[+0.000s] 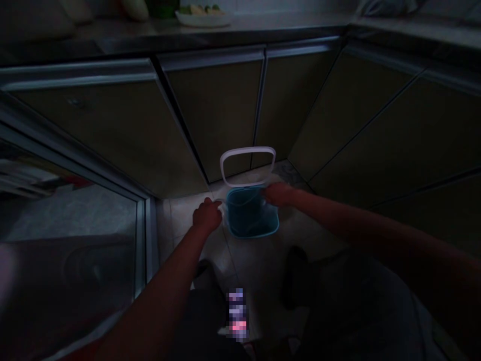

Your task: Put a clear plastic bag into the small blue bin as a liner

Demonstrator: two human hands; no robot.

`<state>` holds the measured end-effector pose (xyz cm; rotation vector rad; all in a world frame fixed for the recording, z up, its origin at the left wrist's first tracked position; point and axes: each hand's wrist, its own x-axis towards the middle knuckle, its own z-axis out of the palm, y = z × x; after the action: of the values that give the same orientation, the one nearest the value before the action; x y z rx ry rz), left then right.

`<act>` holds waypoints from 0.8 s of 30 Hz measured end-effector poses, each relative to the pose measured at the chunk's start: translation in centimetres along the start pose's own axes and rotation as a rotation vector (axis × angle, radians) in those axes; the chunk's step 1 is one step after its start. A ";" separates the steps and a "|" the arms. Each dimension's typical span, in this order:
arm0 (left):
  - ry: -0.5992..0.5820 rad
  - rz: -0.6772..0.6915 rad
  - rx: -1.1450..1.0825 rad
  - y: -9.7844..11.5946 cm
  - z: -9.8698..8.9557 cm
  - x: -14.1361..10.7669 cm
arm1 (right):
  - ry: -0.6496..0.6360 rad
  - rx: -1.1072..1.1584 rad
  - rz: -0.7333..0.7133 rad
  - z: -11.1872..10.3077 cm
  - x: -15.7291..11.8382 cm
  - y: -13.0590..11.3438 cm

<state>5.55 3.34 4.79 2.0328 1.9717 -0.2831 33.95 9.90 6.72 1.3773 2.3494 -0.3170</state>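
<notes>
A teal plastic bin [252, 213] stands on the tiled floor, with its pale frame-shaped rim ring [248, 150] tipped up at the back. A thin, see-through plastic bag [246, 201] lies inside the bin and spreads toward both sides. Just left of the bin, my left hand [208, 215] is closed in a pinch on the bag's edge. At the back right corner, my right hand [277, 194] is also closed on the bag, partly over the bin's rim. The dim light hides the bin's bottom.
Cabinet doors [214, 115] run behind the bin and along the right [376, 110]. Above is a counter bearing a white plate of food [205, 19]. A metal-framed sliding door [141, 240] stands at left. A blurred-out screen [237, 315] shows below, between my legs.
</notes>
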 end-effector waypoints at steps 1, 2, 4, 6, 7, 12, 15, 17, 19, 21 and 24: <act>0.007 -0.008 0.003 -0.3 0.1 0.1 | -0.014 -0.026 0.038 0.0 -1.1 1.3; 0.014 -0.018 0.008 -0.6 0.2 0.2 | -0.043 -0.045 0.096 0.1 -2.2 2.4; 0.033 -0.038 0.018 -1.1 0.4 0.3 | -0.107 -0.063 0.230 0.8 -4.3 3.7; 0.078 -0.043 0.025 -1.2 0.5 0.1 | -0.108 -0.059 0.315 1.8 -6.3 3.6; 0.121 -0.033 0.028 -1.1 0.4 -0.1 | -0.059 -0.051 0.326 2.2 -7.1 3.1; 0.346 0.134 0.069 1.2 -0.2 -1.3 | 0.232 0.061 0.100 3.0 -8.8 -1.6; 0.226 0.340 0.097 2.6 0.4 -1.6 | 0.247 0.120 -0.095 3.5 -7.4 -3.9; 0.095 0.456 0.117 3.0 1.4 -1.6 | 0.214 0.129 -0.212 4.2 -5.8 -4.6; 0.004 0.506 0.147 2.7 2.8 -1.4 | 0.121 0.112 -0.291 5.0 -4.4 -4.7; -0.043 0.501 0.176 2.0 4.1 -1.1 | -0.003 0.088 -0.317 5.4 -3.4 -4.4; -0.067 0.462 0.189 0.9 5.2 -0.6 | -0.156 0.050 -0.257 5.1 -3.0 -3.4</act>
<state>6.79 0.97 0.22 2.4859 1.4244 -0.4353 33.44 3.91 3.46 1.0302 2.4013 -0.5398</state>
